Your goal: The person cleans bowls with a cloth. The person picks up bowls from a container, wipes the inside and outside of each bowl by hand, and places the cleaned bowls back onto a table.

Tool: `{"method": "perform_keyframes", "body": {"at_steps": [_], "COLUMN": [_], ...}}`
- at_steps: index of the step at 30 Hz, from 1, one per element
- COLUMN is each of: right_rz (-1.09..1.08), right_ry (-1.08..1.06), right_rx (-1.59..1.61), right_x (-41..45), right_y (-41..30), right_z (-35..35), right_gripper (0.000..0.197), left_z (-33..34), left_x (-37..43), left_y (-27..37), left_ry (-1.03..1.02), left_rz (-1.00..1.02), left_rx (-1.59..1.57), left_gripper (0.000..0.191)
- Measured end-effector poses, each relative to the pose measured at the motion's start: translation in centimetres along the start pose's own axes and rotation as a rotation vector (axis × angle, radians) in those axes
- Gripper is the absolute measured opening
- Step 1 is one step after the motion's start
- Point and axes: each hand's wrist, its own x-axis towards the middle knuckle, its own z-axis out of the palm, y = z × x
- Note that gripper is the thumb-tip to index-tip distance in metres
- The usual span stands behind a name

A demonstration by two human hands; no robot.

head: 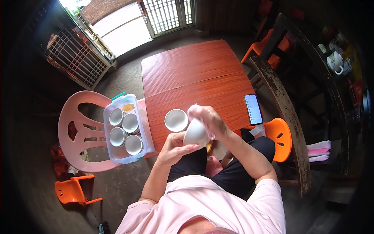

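Observation:
My left hand [175, 148] grips a white bowl [195, 135] by its side and base, tilted above my lap near the table edge. A pink cloth [211, 133] is bunched in my right hand [209, 117], pressed against the bowl's rim and outer side. Another white bowl [176, 120] rests on the red-brown wooden table [192, 79], just beyond my left hand. To the left, a clear plastic box [117, 158] holds several stacks of white bowls [130, 122]. The inside of the held bowl is mostly hidden.
The box stands on a pink plastic chair [67, 131]. A lit phone [253, 109] lies at the table's right edge. An orange chair [282, 140] and a worn wooden bench [280, 96] are at the right. A small orange stool [70, 191] is at lower left.

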Motion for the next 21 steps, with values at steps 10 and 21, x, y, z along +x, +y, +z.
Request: {"method": "perform_keyframes", "body": {"at_steps": [10, 21], "right_rz": [0.051, 0.281], "right_ry": [-0.063, 0.266], "right_rx": [-0.054, 0.862], "right_x": [0.1, -0.4], "right_y": [-0.2, 2.9], "right_z": [-1.4, 0.2], "right_gripper": [0.03, 0.026], "left_z": [0.5, -0.6], "left_x": [0.4, 1.0], "left_y": [0.8, -1.3], "left_ry": [-0.009, 0.05], "left_rz": [-0.052, 0.077], "left_rx": [-0.027, -0.338], "left_gripper": [0.022, 0.022]}}
